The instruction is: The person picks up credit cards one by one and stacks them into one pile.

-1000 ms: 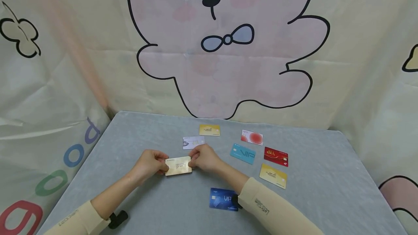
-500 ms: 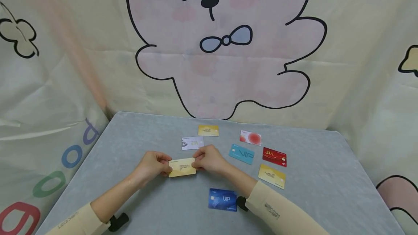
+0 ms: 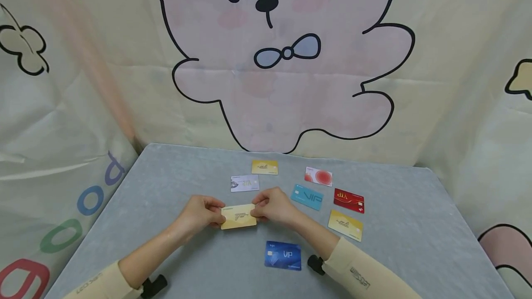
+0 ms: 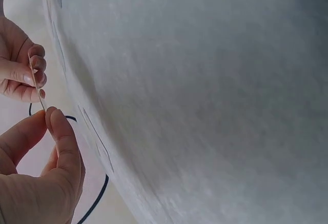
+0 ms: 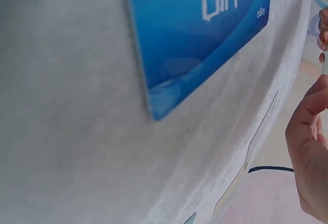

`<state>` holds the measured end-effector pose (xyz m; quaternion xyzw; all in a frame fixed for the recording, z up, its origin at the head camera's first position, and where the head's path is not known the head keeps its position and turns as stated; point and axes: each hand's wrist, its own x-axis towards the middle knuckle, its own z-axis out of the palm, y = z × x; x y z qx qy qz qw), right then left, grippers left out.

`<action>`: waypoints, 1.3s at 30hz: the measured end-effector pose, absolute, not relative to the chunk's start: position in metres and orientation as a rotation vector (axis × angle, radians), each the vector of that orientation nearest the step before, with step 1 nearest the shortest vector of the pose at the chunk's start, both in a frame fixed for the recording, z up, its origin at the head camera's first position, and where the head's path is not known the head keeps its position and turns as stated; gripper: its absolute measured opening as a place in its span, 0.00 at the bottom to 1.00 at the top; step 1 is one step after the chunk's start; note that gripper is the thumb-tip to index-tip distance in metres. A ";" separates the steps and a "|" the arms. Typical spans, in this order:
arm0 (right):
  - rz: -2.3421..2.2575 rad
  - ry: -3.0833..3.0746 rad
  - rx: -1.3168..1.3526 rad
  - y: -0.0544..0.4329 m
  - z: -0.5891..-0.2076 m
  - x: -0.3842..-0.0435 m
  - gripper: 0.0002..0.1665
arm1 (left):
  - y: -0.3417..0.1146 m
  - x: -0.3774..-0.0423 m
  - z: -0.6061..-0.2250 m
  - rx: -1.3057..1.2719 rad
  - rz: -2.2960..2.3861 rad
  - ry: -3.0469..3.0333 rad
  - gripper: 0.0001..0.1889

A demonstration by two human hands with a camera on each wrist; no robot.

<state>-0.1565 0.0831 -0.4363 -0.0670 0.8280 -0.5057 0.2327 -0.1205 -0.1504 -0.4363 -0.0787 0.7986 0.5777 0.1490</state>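
Note:
A pale gold card (image 3: 238, 216) is held up between both hands over the grey cloth. My left hand (image 3: 202, 213) pinches its left edge between thumb and fingers. At the opposite edge, my right hand (image 3: 272, 206) pinches it the same way. Seen from the left wrist, the card (image 4: 37, 83) is edge-on, thin and flat, spanning the two sets of fingertips. Below the right forearm a blue VIP card (image 3: 283, 255) lies on the cloth; it looms large in the right wrist view (image 5: 200, 34).
Behind the hands lie a silver-white card (image 3: 244, 183) and a yellow card (image 3: 264, 167). To the right are a white card with a red circle (image 3: 318, 176), a light-blue VIP card (image 3: 306, 197), a red VIP card (image 3: 349, 200) and another yellow card (image 3: 345, 225). A printed curtain (image 3: 270, 105) hangs behind.
Both hands have shifted a little to the right and toward the body, carrying the gold card. The right sleeve and wrist camera no longer overlap the blue VIP card. Other cards stay put.

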 end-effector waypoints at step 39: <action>-1.449 2.231 -0.119 0.150 -0.436 -0.124 0.14 | -0.104 -0.115 -0.429 -0.008 1.685 2.119 0.19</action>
